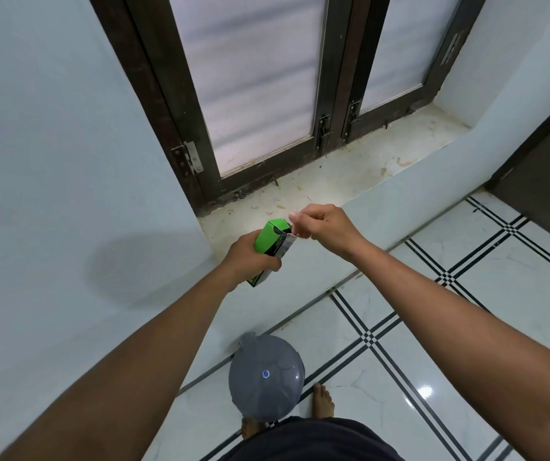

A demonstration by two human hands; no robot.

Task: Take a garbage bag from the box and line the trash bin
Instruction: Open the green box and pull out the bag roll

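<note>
Working at the green box's open end

Tilting in mid-air before the window ledge (333,181), the green box (268,242) is wrapped round its middle by the left hand (250,257). The right hand (322,224) pinches at the box's upper end, fingers curled tight; what it grips is too small to tell. The grey lidded trash bin (267,377) stands on the tiled floor (466,327) below.

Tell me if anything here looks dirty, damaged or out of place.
The window sill is littered with brownish debris and stains along the base of the dark window frame. Otherwise nothing stands out: the grey trash bin stands upright with its lid closed, and the green box looks intact.
</note>
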